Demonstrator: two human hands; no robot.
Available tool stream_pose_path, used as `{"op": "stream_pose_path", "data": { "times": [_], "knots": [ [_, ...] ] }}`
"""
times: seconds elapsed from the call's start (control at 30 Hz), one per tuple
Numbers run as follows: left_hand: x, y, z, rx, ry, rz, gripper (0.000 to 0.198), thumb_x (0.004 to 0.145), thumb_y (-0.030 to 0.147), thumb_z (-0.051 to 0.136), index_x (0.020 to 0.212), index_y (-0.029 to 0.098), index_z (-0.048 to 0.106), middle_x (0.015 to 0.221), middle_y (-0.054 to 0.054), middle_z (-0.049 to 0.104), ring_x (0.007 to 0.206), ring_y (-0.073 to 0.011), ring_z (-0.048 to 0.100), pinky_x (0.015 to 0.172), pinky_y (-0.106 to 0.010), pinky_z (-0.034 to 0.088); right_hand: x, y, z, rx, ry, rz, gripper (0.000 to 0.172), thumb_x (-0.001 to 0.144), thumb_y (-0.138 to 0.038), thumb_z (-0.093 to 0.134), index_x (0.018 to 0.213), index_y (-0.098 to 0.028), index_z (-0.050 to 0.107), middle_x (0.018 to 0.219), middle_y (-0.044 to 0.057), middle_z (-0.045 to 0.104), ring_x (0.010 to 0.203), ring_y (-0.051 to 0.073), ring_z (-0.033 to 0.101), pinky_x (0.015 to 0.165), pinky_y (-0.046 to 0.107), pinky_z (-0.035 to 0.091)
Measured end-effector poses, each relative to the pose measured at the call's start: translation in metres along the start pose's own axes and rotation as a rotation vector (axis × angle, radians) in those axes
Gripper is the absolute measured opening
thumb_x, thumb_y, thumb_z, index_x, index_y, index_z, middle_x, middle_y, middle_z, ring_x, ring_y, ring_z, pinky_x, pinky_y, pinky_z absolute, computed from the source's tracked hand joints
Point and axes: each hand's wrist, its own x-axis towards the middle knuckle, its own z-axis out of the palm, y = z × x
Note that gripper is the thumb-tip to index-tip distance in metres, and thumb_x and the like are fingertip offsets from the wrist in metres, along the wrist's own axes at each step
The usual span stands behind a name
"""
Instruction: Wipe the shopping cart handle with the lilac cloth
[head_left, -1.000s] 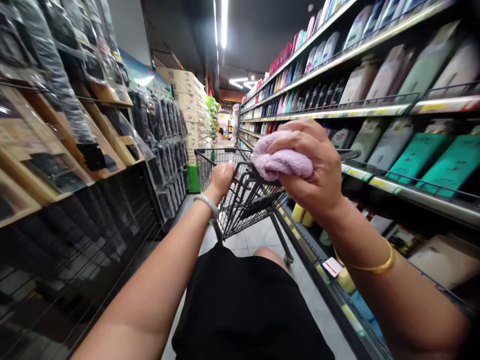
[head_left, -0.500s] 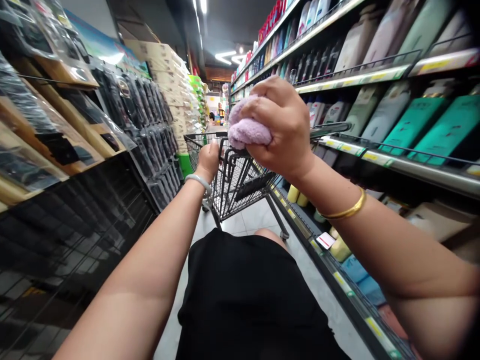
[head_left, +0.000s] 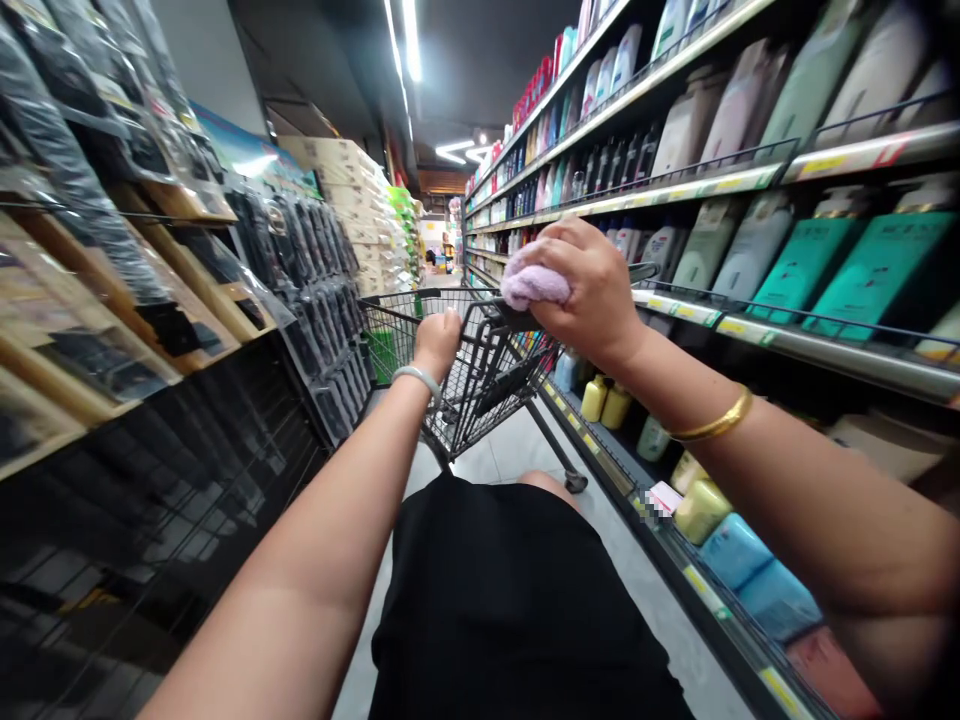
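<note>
My left hand [head_left: 437,342] is closed round the handle of a black wire shopping cart [head_left: 465,385] in front of me in a store aisle; a white bangle sits on that wrist. My right hand [head_left: 592,290] is wrapped round a bunched lilac fluffy cloth [head_left: 531,284], held just above the cart's right rim. A gold bangle circles my right forearm. My black garment and one knee fill the lower middle of the view.
Shelves of bottles and refill pouches [head_left: 757,230] line the right side, with yellow and blue packs [head_left: 701,508] low down. Hanging dark packaged goods [head_left: 315,290] and wire racks line the left. Stacked cardboard boxes [head_left: 360,190] stand farther down the tiled aisle.
My right hand with the lilac cloth has sunk from high in view down to the cart's right rim. The left hand has stayed on the handle; the view has shifted slightly.
</note>
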Motion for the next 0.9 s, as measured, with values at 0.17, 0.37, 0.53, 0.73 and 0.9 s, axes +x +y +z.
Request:
{"op": "stream_pose_path", "data": {
  "times": [0.17,0.37,0.53,0.73,0.9],
  "knots": [
    [-0.007,0.014,-0.007,0.177,-0.12,0.045,0.06,0.102,0.029,0.021,0.064,0.019,0.065,0.075,-0.009,0.072,0.078,-0.0203,0.064,0.073,-0.031,0.041,-0.01,0.012,-0.013,0.041,0.026,-0.002,0.019,0.086,-0.032,0.058,0.102,-0.025,0.066,0.102,0.006,0.063,0.102,0.026,0.062,0.09,0.045,0.054],
    [-0.012,0.038,-0.003,0.321,-0.184,0.069,0.06,0.104,0.03,0.021,0.084,0.014,0.075,0.097,-0.017,0.077,0.098,-0.0249,0.069,0.084,-0.033,0.043,-0.029,0.027,-0.027,-0.164,0.043,0.05,0.02,0.086,-0.033,0.06,0.103,-0.027,0.068,0.109,0.007,0.064,0.103,0.026,0.059,0.087,0.045,0.051],
    [-0.016,0.056,0.002,0.4,-0.208,0.085,0.058,0.104,0.028,0.02,0.095,0.012,0.075,0.102,-0.018,0.076,0.104,-0.0271,0.07,0.09,-0.036,0.045,-0.044,0.022,-0.035,-0.336,-0.006,0.02,0.013,0.093,-0.031,0.058,0.102,-0.028,0.067,0.12,0.007,0.065,0.114,0.028,0.054,0.09,0.046,0.045],
    [-0.015,0.065,-0.001,0.474,-0.275,0.088,0.043,0.106,0.035,0.036,0.101,0.011,0.072,0.104,-0.014,0.074,0.104,-0.0233,0.068,0.096,-0.042,0.051,-0.059,0.024,-0.042,-0.218,-0.211,-0.192,0.018,0.098,-0.028,0.055,0.108,-0.035,0.068,0.13,0.002,0.066,0.128,0.026,0.053,0.097,0.046,0.042],
    [-0.015,0.072,-0.001,0.513,-0.343,0.103,0.039,0.096,0.043,0.064,0.125,0.016,0.063,0.124,-0.01,0.065,0.109,-0.0223,0.065,0.095,-0.046,0.057,-0.064,0.022,-0.047,-0.23,-0.188,-0.123,0.02,0.097,-0.027,0.057,0.111,-0.035,0.069,0.134,0.002,0.066,0.131,0.026,0.052,0.099,0.047,0.04]
  ]
}}
